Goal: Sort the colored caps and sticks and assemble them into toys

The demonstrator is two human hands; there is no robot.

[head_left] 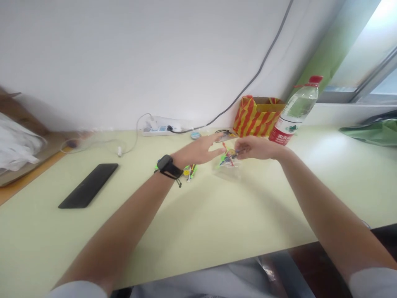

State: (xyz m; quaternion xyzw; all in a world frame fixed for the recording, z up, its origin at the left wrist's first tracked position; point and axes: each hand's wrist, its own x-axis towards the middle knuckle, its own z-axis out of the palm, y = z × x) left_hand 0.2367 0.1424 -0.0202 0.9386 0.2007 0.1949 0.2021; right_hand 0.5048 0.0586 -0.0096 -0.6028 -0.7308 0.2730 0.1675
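Over the far middle of the table, my left hand (204,150) reaches in with its fingers stretched and the thumb apart, holding nothing. Its thumb tip is close to a clear plastic bag (229,162) with small coloured pieces in red, yellow, blue and green. My right hand (256,147) has its fingers curled and pinched at the right side of that bag; the exact grip is partly hidden. More coloured plastic pieces (190,171) lie beside my left wrist, partly covered by it. I wear a black watch (168,165) on the left wrist.
Behind my right hand stand a striped red-and-yellow bag (256,118) and a large water bottle (296,111). A power strip (163,127) lies along the wall, with a dark cable (245,89). A flat black object (89,185) rests at left, near a white cable plug (119,152).
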